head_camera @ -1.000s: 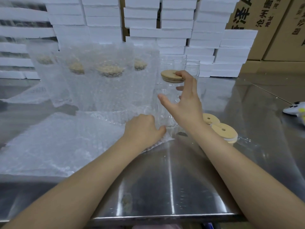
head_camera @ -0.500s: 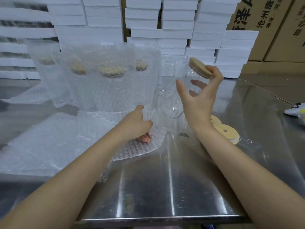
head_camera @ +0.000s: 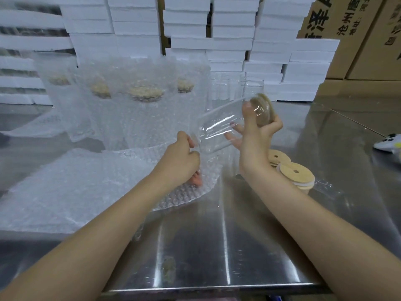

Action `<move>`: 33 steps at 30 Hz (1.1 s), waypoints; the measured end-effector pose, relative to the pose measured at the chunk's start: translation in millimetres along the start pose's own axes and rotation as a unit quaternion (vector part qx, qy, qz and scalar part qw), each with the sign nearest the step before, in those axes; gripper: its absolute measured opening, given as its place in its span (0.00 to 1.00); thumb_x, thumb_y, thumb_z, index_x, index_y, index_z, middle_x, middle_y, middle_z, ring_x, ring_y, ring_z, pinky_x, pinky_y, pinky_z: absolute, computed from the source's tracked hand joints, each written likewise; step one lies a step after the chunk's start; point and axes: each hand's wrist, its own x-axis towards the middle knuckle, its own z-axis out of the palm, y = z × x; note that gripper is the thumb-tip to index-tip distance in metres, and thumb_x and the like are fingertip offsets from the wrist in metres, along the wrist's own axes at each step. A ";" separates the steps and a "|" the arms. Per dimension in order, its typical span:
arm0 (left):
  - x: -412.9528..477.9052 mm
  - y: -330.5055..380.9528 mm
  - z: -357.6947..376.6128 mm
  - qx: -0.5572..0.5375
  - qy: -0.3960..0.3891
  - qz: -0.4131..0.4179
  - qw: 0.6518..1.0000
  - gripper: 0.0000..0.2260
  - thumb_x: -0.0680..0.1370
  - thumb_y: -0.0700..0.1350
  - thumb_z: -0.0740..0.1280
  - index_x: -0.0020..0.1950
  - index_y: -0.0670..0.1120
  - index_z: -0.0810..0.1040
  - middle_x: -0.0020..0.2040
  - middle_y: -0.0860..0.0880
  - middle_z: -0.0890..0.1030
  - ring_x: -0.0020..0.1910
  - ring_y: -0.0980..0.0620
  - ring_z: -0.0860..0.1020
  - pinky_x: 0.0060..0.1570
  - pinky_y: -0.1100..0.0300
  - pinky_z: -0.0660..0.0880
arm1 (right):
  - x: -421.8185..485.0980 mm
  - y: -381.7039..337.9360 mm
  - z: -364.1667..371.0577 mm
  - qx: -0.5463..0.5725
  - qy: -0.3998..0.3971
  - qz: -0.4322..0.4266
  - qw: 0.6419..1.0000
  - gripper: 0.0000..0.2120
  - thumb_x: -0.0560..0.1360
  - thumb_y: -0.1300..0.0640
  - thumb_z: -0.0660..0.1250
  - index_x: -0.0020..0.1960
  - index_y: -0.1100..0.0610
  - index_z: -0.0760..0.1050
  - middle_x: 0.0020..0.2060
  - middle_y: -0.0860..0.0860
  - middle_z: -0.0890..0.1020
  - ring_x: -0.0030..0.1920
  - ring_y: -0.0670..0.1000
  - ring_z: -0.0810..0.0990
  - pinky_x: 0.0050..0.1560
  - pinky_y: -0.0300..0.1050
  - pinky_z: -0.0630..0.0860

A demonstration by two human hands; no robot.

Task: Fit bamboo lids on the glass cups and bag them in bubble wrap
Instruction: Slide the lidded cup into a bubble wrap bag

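A long steel table (head_camera: 217, 246) fills the room in front of me, with white foam boxes (head_camera: 232, 51) stacked high along its far edge and brown cartons (head_camera: 358, 40) off to the right. At the back left stand the bagged cups (head_camera: 141, 105). I count at least four, each with a tan lid showing through the wrap, so a good part of the job looks done.

The person's right hand (head_camera: 256, 135) holds a glass cup (head_camera: 219, 129) in the air above the table, tipped almost onto its side with its base towards the left. The thumb lies across the near wall and the fingers curl round the far wall, visible through the glass. A bamboo lid (head_camera: 262, 109) sits at the cup's mouth. It looks seated, though the blur keeps me from being sure.

The left hand (head_camera: 180, 161) is closed on the mouth of a bubble-wrap bag (head_camera: 186, 192), whose lower part trails onto the table. The cup's base is just beside that hand. I judge the cup is about to go in, base first.

Plenty remains. A few bare cups (head_camera: 251, 88) wait near the boxes, spare lids (head_camera: 295, 174) are piled by the right wrist, and flat bags (head_camera: 65, 192) lie spread on the left. A white handset (head_camera: 388, 144) rests at the far right edge.
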 end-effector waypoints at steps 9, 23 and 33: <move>3.9 5.8 -4.8 0.007 0.156 0.114 0.981 0.08 0.77 0.38 0.58 0.43 0.52 0.64 0.32 0.47 0.74 0.26 0.56 0.70 0.25 0.68 0.66 | 0.1 6.4 -1.3 -0.113 0.013 -0.016 0.993 0.29 0.68 0.48 0.75 0.58 0.47 0.58 0.63 0.52 0.69 0.63 0.57 0.74 0.63 0.60 0.73; 4.2 -5.5 7.5 0.144 0.072 0.351 0.922 0.41 0.74 0.59 0.67 0.76 0.52 0.42 0.74 0.45 0.55 0.74 0.52 0.60 0.70 0.70 0.55 | -13.0 -13.9 5.3 -0.009 0.053 -0.081 0.995 0.30 0.68 0.44 0.71 0.62 0.49 0.58 0.64 0.52 0.71 0.47 0.51 0.82 0.42 0.47 0.83; 5.4 -11.3 16.9 0.150 0.094 0.100 0.979 0.21 0.76 0.65 0.59 0.55 0.48 0.70 0.45 0.53 0.75 0.43 0.54 0.76 0.42 0.59 0.72 | -2.2 -9.6 -2.2 -0.069 0.102 -0.179 0.976 0.28 0.72 0.55 0.74 0.63 0.54 0.59 0.64 0.54 0.68 0.45 0.33 0.77 0.45 0.30 0.74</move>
